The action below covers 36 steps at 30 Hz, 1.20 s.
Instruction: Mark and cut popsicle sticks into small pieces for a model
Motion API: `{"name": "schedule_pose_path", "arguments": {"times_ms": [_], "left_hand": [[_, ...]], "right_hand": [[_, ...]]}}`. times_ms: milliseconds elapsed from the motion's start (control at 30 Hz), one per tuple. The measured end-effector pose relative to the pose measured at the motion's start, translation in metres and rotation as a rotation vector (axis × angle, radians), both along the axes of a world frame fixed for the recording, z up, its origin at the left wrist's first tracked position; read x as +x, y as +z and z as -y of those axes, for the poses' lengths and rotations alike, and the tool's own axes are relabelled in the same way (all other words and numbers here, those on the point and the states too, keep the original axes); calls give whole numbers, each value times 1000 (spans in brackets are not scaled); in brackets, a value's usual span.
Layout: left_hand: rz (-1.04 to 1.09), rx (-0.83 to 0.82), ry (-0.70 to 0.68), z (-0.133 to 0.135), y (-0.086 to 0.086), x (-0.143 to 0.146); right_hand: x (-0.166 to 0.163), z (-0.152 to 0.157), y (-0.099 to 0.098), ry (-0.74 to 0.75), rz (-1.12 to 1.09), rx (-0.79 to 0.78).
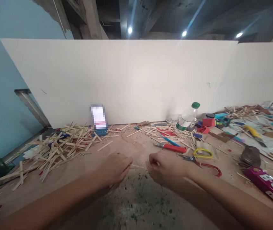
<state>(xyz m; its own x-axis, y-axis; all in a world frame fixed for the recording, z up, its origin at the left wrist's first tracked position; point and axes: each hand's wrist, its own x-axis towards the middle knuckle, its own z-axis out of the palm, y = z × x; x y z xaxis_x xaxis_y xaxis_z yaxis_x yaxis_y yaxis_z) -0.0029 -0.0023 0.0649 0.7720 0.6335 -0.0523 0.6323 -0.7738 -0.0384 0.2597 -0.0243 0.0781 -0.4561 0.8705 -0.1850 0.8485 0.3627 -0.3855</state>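
My left hand (117, 167) is closed near the front middle of the table, fingers curled together. A short thin wooden stick (136, 166) juts out from its fingertips toward the right. Facing it across a small gap is my right hand (166, 164), also closed; whatever its fingers hold, if anything, is hidden. Just beyond the right hand lies a red-handled utility knife (172, 147) with a blue pen-like piece (170, 140) behind it. Scissors (200, 156) with one yellow and one red handle rest beside the right wrist.
A pile of wooden sticks (64, 150) covers the left side. A lit phone (98, 116) leans against the white board (138, 80). At right stand a plastic bottle (186, 118), a yellow knife (253, 134), a magenta box-like object (268, 185) and scattered scraps.
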Motion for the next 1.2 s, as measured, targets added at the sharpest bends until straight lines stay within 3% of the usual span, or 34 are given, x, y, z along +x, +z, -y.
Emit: {"name": "schedule_pose_path", "arguments": {"times_ms": [67, 133, 267, 367, 467, 600, 733, 900, 1033, 1200], "left_hand": [[4, -2, -52, -14, 8, -2], [27, 5, -77, -35, 20, -2], [177, 144, 50, -78, 44, 0], [290, 203, 135, -87, 50, -3], [296, 145, 121, -72, 38, -14], [239, 21, 79, -37, 9, -34], [223, -49, 68, -6, -14, -49], [264, -128, 152, 20, -25, -62], [278, -115, 235, 30, -30, -75], [277, -96, 253, 31, -36, -87]], "right_hand": [[-1, -13, 2, 105, -171, -201], [-5, -33, 3, 129, -231, -250], [-18, -75, 8, -139, -343, 21], [-15, -93, 11, -314, -342, 173], [4, -96, 11, -333, -274, 183], [29, -87, 1, -273, -146, 151], [29, -79, -13, -181, -58, 151], [20, -88, -16, -125, 30, 228], [30, -106, -12, -269, 137, 266], [41, -125, -11, -339, 264, 156]]}}
